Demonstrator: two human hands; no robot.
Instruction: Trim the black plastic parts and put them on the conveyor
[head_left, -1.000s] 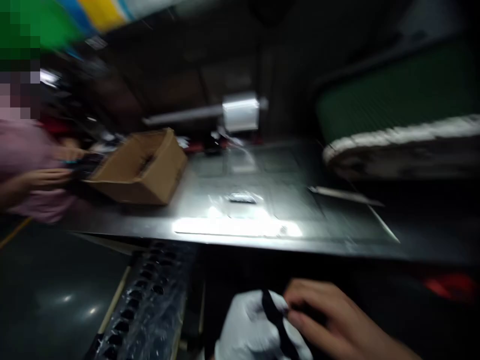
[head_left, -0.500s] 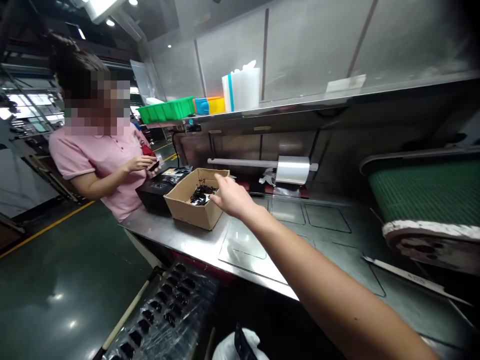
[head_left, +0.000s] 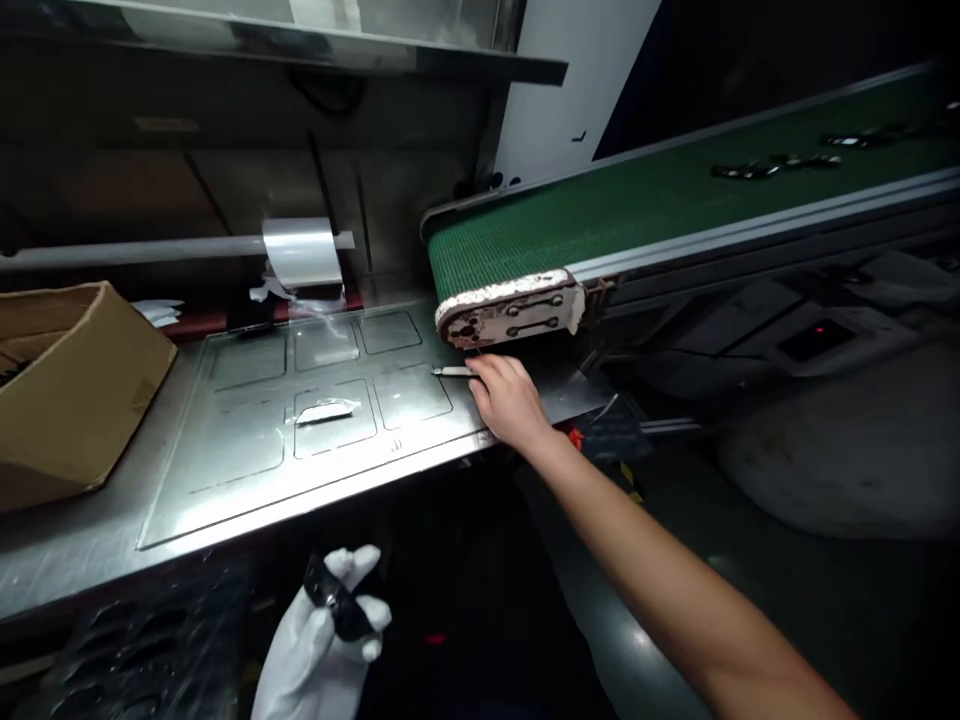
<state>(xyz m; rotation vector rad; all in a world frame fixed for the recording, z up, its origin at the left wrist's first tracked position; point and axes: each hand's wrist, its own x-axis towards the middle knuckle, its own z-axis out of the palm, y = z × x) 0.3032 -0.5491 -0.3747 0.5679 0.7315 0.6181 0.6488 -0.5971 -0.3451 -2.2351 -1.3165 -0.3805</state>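
Observation:
My left hand point(head_left: 315, 640), in a white glove, is below the bench edge. It pinches a small, glossy black curved part point(head_left: 336, 600) between thumb and fingers. My right hand point(head_left: 511, 400) is bare and rests at the right end of the steel bench, below the conveyor's end. Its fingers are closed over a slim white pen-like tool point(head_left: 454, 371), whose narrow end sticks out to the left. The rest of that tool is hidden under the hand. Beside it lies a clear sheet point(head_left: 232, 480) with dark rectangular outlines, and a small white strip point(head_left: 326, 411) is on it.
A green conveyor belt point(head_left: 600, 215) carries several black parts point(head_left: 746, 171) on the right. An open cardboard box point(head_left: 82, 400) stands at left. Behind the sheet, a film roll point(head_left: 302, 252) hangs on a rod. A dark moulded tray point(head_left: 142, 640) is low at left.
My view has swung right, and the co-worker is out of sight. My right hand has gone from the cardboard box to the white tool. My left hand still holds the black part.

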